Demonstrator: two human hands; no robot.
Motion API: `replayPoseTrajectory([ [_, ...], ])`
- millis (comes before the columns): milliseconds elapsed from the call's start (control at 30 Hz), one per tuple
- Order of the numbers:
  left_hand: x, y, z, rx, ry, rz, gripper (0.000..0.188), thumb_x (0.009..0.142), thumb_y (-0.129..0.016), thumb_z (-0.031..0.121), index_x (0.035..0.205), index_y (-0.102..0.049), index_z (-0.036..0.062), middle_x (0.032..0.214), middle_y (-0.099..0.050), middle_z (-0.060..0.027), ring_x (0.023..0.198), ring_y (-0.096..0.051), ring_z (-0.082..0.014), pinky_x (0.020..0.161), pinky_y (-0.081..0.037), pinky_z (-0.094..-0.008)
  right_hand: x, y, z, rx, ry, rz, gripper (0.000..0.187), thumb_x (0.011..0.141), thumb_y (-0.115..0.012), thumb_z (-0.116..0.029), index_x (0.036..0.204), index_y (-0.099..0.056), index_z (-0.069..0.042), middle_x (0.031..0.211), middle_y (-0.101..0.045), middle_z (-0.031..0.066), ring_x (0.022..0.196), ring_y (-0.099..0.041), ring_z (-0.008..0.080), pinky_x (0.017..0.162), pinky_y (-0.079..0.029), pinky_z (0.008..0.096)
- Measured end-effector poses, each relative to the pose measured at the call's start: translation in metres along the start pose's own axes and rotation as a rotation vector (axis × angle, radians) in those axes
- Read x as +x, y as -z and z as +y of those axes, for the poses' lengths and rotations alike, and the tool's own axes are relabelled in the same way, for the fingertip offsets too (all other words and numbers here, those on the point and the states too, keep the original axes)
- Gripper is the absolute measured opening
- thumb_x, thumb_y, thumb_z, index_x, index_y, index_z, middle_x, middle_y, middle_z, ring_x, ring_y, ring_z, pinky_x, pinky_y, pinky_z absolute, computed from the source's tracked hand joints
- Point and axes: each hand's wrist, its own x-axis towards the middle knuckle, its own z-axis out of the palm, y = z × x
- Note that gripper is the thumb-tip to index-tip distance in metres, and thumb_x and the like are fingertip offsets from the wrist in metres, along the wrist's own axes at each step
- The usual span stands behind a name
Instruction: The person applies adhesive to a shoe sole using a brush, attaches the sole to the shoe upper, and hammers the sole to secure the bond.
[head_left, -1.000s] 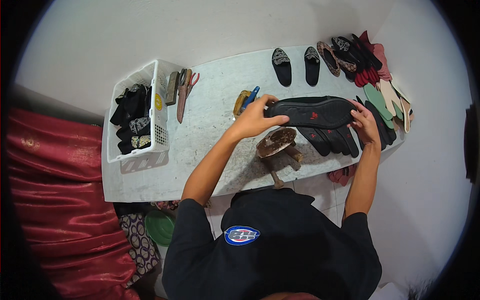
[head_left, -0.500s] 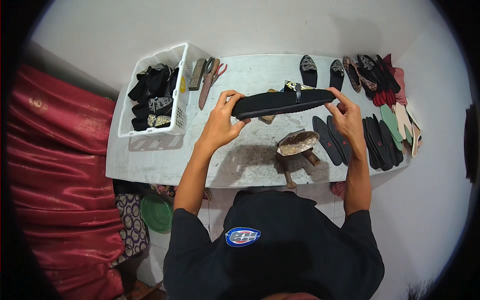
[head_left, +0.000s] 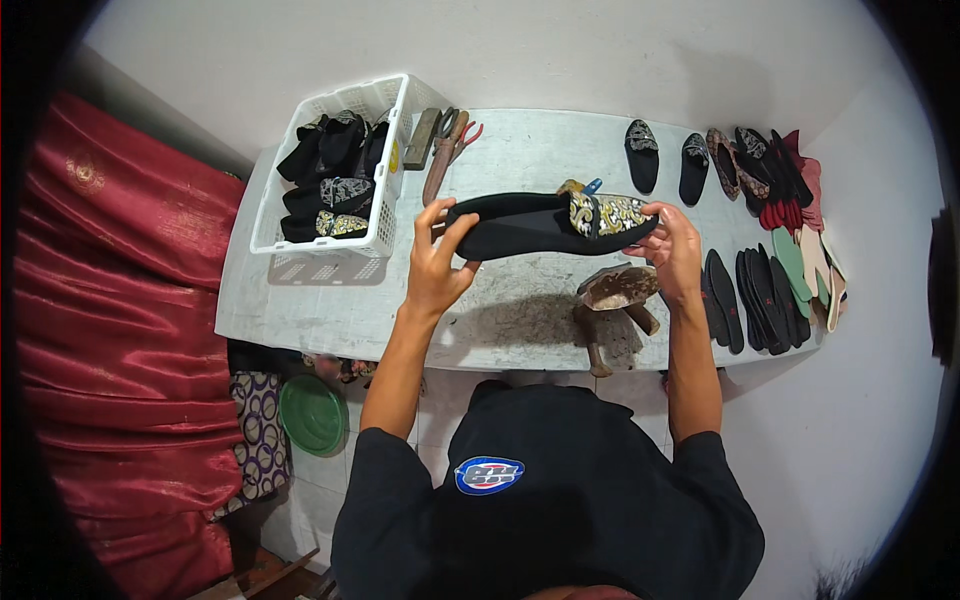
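Observation:
Between my two hands I hold a black shoe [head_left: 530,235] above the table, its open top tilted up so the inside shows. Its toe part has a black, white and yellow pattern. My left hand [head_left: 437,265] grips the heel end, thumb below and fingers over the edge. At the toe end, my right hand [head_left: 672,250] is closed around the tip. Below the shoe, near the table's front edge, stands a shoemaker's anvil-like stand [head_left: 618,288] with a worn top. A hammer-like wooden handle [head_left: 592,345] sticks out beside it.
A white plastic basket [head_left: 392,215] of similar black shoes stands at the table's [head_left: 500,130] left. Red-handled pincers [head_left: 460,145] and a grey block [head_left: 422,140] lie beside it. Finished-looking shoes [head_left: 642,160], black soles [head_left: 765,300] and green insoles [head_left: 790,265] line the right side.
Both hands have turned the shoe from showing its side and sole edge to showing its open top and patterned toe. My head view has shifted slightly.

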Motion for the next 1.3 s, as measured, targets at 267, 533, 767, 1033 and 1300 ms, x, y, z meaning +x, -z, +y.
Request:
replayPoseTrajectory([
  [267,-0.026,-0.008,-0.001,-0.109,0.034,0.273,0.098,0.062,-0.084,0.002,0.143,-0.031,0.0134,0.134,-0.044,-0.0196,0.109,-0.055,-0.0287,0.087,-0.049,-0.0379,0.004,-0.011,0.029,-0.216,-0.013,0.031,0.016,0.092,-0.064,-0.01,0.101,-0.053,-0.004,0.086,-0.067,0.0107,0.072,-0.068,0.0159,0.063,-0.06,0.0303],
  [533,-0.057,0.0,-0.017,-0.873,0.813,0.034,0.082,0.068,-0.066,-0.014,0.139,-0.031,0.0044,0.11,-0.062,-0.0145,0.1,-0.062,-0.0172,0.082,-0.052,-0.0304,0.019,-0.025,0.047,-0.266,-0.051,-0.036,0.024,0.091,-0.063,-0.005,0.102,-0.042,-0.008,0.089,-0.067,0.0123,0.074,-0.068,0.0161,0.062,-0.06,0.0326],
  [767,-0.059,0.035,-0.016,-1.425,1.006,-0.065,0.057,0.086,-0.052,0.014,0.139,-0.036,0.0013,0.12,-0.06,-0.0176,0.11,-0.062,-0.0277,0.092,-0.051,-0.043,0.062,-0.03,0.055,-0.412,-0.136,-0.051,0.039,0.088,-0.066,-0.005,0.11,-0.035,-0.007,0.093,-0.066,0.0164,0.076,-0.068,0.0195,0.059,-0.06,0.0356],
  [1033,-0.043,0.057,-0.053,-1.111,1.091,-0.236,0.055,0.096,-0.048,0.048,0.128,-0.052,0.0042,0.117,-0.064,-0.0145,0.1,-0.066,-0.0236,0.082,-0.05,-0.0356,0.132,-0.09,0.047,-0.54,-0.264,-0.253,0.045,0.085,-0.07,-0.01,0.122,-0.044,-0.002,0.094,-0.067,0.0107,0.077,-0.066,0.0162,0.055,-0.057,0.031],
  [1300,-0.009,0.085,-0.1,-0.96,1.164,-0.129,0.041,0.096,-0.055,0.042,0.113,-0.06,0.0054,0.099,-0.065,-0.0053,0.089,-0.062,-0.0135,0.074,-0.052,-0.0301,0.218,-0.156,0.075,-0.558,-0.275,-0.349,0.046,0.083,-0.073,-0.01,0.117,-0.045,0.005,0.091,-0.067,0.0152,0.076,-0.067,0.0183,0.059,-0.058,0.0322],
])
